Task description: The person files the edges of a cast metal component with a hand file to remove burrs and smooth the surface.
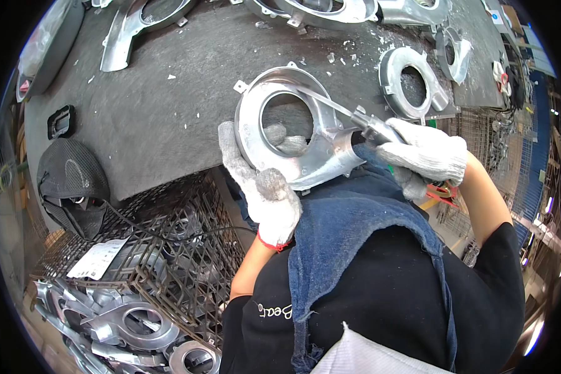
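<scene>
A silvery snail-shaped metal blower housing (249,121) with a large round opening is tilted up at the table's front edge. My left hand (271,193), in a grey-white knit glove, grips its lower left rim, with some fingers showing through the opening. In my gloved right hand (427,153) is a power file (375,126) with a metal body and a long thin blade. The blade (324,100) reaches left over the housing's upper rim. Whether its tip touches the metal I cannot tell.
More metal housings (389,75) lie along the table's far and right sides, among metal scraps. At left are a black mesh cap-like item (75,171) with a cable and a small black frame (61,121). Below, a wire basket (187,249) and a pile of castings (115,324) stand beside me.
</scene>
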Demonstrator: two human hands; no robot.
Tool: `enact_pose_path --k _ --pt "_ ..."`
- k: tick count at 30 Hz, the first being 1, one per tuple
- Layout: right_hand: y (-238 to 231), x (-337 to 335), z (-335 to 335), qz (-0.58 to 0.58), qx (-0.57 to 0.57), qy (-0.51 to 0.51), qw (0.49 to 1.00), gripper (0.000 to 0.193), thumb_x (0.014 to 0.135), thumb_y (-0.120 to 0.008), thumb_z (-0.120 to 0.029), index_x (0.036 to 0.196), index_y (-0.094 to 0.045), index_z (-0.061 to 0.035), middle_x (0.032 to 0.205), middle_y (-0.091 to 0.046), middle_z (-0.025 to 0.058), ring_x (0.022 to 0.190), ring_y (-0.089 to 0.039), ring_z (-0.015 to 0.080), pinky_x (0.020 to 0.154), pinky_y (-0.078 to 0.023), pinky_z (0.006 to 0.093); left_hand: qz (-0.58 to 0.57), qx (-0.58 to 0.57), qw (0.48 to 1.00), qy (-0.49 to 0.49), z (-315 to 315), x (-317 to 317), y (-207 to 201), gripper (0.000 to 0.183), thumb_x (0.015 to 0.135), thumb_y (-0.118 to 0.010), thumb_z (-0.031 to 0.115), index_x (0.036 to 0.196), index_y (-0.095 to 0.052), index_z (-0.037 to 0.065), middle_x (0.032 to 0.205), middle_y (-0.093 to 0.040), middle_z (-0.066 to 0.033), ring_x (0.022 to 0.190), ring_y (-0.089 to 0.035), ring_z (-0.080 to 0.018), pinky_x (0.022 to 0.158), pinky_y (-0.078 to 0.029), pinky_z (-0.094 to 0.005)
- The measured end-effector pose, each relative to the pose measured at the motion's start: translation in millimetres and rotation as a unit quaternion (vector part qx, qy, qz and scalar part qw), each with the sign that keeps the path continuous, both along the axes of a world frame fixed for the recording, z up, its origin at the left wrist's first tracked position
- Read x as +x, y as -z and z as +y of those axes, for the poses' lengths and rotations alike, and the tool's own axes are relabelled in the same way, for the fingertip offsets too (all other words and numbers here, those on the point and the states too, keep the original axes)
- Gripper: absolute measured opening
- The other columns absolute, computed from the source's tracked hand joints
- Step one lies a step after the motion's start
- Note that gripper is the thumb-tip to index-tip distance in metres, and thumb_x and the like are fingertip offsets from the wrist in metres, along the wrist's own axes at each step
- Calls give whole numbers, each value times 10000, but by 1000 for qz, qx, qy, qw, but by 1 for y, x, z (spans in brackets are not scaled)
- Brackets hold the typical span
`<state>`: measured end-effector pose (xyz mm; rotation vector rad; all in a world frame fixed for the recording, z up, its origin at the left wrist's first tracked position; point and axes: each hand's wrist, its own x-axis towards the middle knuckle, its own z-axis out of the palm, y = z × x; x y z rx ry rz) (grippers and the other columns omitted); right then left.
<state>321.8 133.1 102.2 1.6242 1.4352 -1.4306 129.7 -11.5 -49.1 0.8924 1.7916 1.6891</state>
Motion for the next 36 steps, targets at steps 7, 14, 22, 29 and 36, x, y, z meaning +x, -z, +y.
enact_pose_path --k 7,14,22,29,36 --pt "-4 -5 -7 31 -53 58 996 472 1007 -599 -454 1258 -522 -62 728 -643 54 526 -657 136 471 -562 269 -84 24 996 13 3 4 -6 848 1021 -505 582 1604 -177 60 1456 -482 -243 1252 -571 -318 1045 -492 -474" --pt "2 -9 -18 68 -19 82 994 431 1015 -582 -412 1233 -517 -45 742 -637 39 534 -657 120 490 -560 267 -259 8 964 68 20 -37 -57 784 990 -670 241 1582 -203 25 1286 -613 -226 1024 -703 -261 997 -536 -424" --pt "-1 -56 4 224 -66 62 970 417 1002 -612 -460 1082 -542 -56 681 -597 39 493 -636 142 429 -543 275 401 -9 912 90 123 -99 -133 353 900 -676 200 1168 -662 -28 1061 -693 -211 1006 -684 -320 871 -544 -414" --pt "42 -86 25 253 -23 -61 965 462 1030 -504 -495 1106 -464 -41 837 -695 154 599 -719 220 526 -625 326 453 21 882 127 151 -100 -118 359 914 -638 184 1203 -631 -29 1074 -670 -215 1005 -651 -367 909 -509 -419" --pt "55 -86 53 81 387 -299 868 415 1013 -511 -416 1204 -555 -51 1032 -712 203 972 -702 402 862 -553 493 536 -131 823 133 144 -83 -148 495 906 -634 322 1321 -564 60 1153 -668 -192 1027 -684 -335 894 -526 -436"
